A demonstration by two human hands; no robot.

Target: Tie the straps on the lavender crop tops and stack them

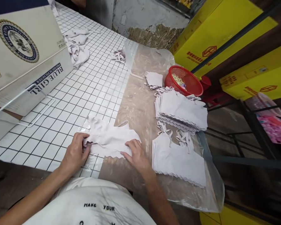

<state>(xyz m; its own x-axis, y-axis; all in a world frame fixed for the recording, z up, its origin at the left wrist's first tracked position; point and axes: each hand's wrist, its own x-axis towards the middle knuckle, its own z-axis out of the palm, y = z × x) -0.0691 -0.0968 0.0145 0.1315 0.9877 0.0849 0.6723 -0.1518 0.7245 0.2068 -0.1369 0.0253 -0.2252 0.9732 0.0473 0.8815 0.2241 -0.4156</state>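
Note:
A pale camisole top (111,137) lies wrinkled on the table in front of me, one thin strap looping up at its far side. My left hand (76,151) pinches its left edge between thumb and fingers. Closed on the lower right part of the same top is my right hand (137,154), its thumb near the hem. Just right of that hand rests a flat camisole stack (178,159) with scalloped hems and tangled straps. Behind it stands a thicker pile of similar tops (182,109).
Clear plastic sheeting (140,106) covers the right part of the grid-patterned tablecloth (100,78). A red basket (199,84) sits at the back right. At left stands a carton (25,78) with a white wire rack (52,101). Crumpled garments (78,47) lie farther back; yellow boxes (201,40) fill the right.

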